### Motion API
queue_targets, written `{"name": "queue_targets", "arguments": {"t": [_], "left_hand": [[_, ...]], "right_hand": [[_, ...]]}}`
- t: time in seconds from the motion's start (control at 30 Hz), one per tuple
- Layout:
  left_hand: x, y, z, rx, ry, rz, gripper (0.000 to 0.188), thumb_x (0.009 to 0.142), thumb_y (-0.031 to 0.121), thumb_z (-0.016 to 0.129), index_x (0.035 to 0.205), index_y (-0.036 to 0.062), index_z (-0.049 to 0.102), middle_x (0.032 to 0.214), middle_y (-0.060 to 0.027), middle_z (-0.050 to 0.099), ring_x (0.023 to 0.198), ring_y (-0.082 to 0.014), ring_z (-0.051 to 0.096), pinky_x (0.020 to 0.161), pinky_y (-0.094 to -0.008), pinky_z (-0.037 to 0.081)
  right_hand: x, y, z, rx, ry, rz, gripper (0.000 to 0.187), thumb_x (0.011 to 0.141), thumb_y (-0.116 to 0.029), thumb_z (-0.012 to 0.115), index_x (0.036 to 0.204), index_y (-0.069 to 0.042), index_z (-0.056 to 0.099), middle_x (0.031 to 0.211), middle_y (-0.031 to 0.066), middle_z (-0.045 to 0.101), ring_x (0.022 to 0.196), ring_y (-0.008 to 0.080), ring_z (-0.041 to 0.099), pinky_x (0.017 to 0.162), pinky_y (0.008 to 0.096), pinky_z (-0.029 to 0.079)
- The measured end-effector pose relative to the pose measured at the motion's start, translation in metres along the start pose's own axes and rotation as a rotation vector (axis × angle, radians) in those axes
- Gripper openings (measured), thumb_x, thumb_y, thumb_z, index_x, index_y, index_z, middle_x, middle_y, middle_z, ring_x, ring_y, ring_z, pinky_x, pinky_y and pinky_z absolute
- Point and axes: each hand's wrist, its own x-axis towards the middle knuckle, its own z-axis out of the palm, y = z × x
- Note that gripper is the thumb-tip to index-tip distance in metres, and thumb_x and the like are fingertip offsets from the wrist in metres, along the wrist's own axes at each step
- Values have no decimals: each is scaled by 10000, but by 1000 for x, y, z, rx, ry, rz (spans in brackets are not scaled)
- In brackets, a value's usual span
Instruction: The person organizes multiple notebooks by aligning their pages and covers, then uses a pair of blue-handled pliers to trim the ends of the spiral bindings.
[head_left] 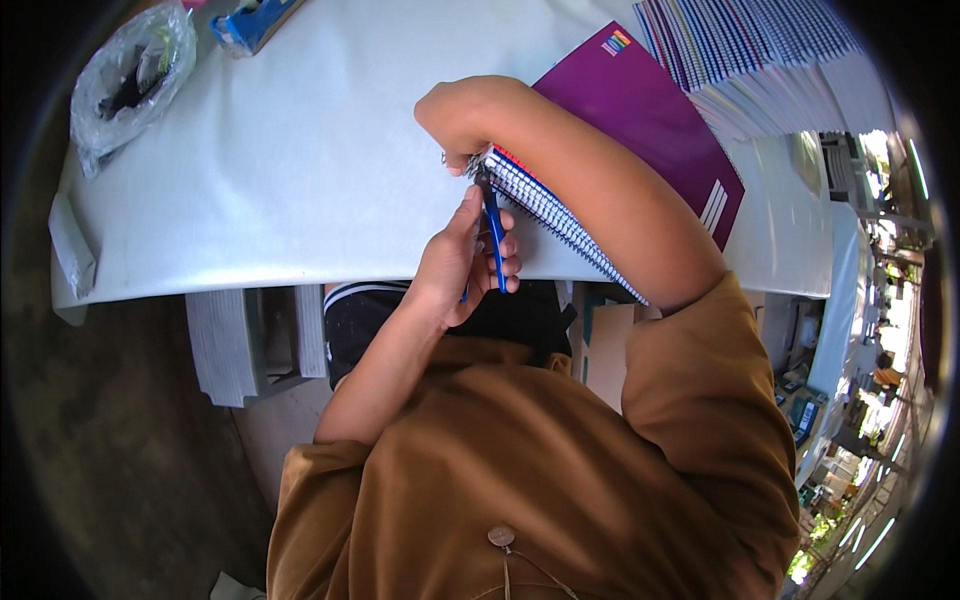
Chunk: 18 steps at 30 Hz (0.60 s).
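Note:
My left hand (470,255) is closed around blue-handled pliers (495,235), whose dark jaws point up at the near corner of a spiral-bound notebook (570,225). White pages and a row of dark wire loops show along this notebook's edge, and my right forearm lies across it. Bent sharply at the wrist, my right hand (465,120) curls its fingers down at that same corner, closed by the end of the binding. Bits of silver wire (474,165) show between the fingers and the jaws. Most of the right fingertips are hidden behind the hand.
A purple notebook cover (640,120) lies beyond my right arm. Behind it stands a tall stack of spiral notebooks (750,50). A clear plastic bag (135,80) and a blue box (250,25) sit at the far left of the white-covered table (270,180).

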Motion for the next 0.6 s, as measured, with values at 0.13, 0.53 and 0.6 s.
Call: {"name": "queue_targets", "arguments": {"t": [0.13, 0.53, 0.6], "left_hand": [[1, 3, -7, 1, -61, -39, 478, 910, 574, 368, 897, 112, 493, 701, -13, 421, 578, -137, 396, 545, -292, 368], [1, 3, -8, 39, -45, -46, 468, 929, 556, 335, 899, 111, 479, 682, -13, 426, 574, -140, 410, 550, -285, 405], [1, -1, -10, 121, -4, -22, 481, 942, 525, 317, 968, 82, 502, 745, -63, 521, 674, -200, 545, 645, -350, 495]], "right_hand": [[-5, -4, -4, -5, -14, 28, 237, 695, -119, 740, 807, 76, 666, 744, 193, 656, 654, 276, 642, 562, 378, 486], [-3, -4, -4, 19, -28, 22, 250, 711, -131, 740, 796, 90, 661, 742, 206, 651, 644, 283, 640, 565, 376, 483], [-5, -6, -4, 11, -22, 21, 252, 709, -132, 740, 798, 90, 661, 742, 204, 652, 644, 281, 639, 570, 375, 484]]}}
